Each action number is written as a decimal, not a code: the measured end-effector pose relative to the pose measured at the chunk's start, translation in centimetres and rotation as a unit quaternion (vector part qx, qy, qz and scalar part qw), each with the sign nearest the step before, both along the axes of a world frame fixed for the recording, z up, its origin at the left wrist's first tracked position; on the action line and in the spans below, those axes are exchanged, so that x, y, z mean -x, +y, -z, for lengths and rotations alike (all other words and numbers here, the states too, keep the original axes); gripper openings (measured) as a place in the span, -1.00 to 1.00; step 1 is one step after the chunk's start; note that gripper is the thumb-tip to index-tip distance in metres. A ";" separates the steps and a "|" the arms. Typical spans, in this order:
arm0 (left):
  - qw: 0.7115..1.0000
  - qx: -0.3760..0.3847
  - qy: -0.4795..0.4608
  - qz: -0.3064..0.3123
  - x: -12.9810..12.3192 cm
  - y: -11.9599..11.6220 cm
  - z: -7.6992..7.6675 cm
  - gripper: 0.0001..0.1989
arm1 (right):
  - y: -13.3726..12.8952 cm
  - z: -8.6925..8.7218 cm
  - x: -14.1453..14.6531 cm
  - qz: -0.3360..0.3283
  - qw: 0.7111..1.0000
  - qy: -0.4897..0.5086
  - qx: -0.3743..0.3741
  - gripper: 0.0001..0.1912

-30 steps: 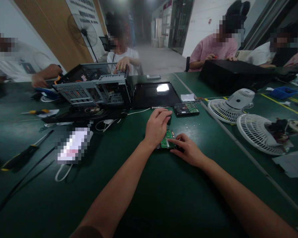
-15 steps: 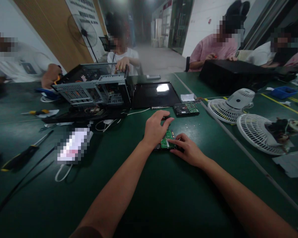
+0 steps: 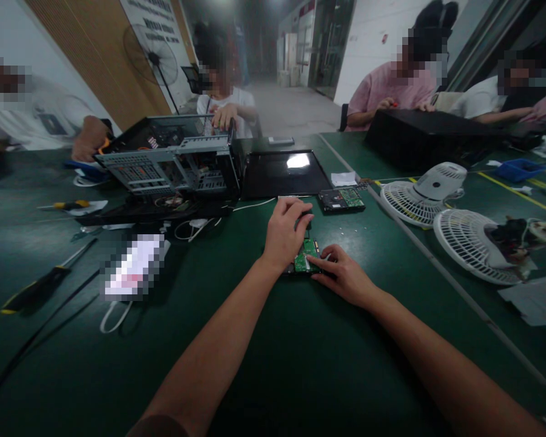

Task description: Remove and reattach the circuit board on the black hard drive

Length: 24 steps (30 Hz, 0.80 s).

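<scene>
A hard drive (image 3: 303, 264), its green circuit board facing up, lies flat on the table in front of me. Over its far part, my left hand (image 3: 286, 233) pinches the dark handle of a small screwdriver (image 3: 306, 213), held upright with a thin shaft pointing down at the board. Much of the handle is covered by my fingers, and I cannot make out where the tip rests. From the right, my right hand (image 3: 343, 274) grips the drive, index finger on the board and thumb by its near edge.
Beyond my hands lies a second hard drive (image 3: 341, 201), with tiny screws (image 3: 343, 233) nearby. An opened computer case (image 3: 173, 170) stands at the back left, near a phone (image 3: 136, 267) and a larger screwdriver (image 3: 50, 278). White fan parts (image 3: 409, 203) lie right. Several people sit around.
My left thumb and fingers have turned and closed in around the screwdriver handle. My right hand and the drive stay in place.
</scene>
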State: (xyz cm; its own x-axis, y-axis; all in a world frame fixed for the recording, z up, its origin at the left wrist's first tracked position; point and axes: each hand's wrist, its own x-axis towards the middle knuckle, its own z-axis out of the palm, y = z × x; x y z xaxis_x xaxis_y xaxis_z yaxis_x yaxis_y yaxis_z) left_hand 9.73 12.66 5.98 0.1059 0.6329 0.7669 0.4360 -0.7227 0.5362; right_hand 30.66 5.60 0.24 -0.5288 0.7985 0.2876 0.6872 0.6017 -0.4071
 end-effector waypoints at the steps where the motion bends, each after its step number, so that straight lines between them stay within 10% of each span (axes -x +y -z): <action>1: 1.000 -0.004 0.002 -0.004 0.0 0.0 -0.1 -0.83 | 0.0 -0.1 0.1 0.003 1.000 0.002 -0.002 -0.54; 24: 1.000 0.015 -0.004 0.013 0.0 -0.3 -0.1 -0.82 | -0.2 -0.6 0.3 -0.002 1.000 0.002 0.005 -0.54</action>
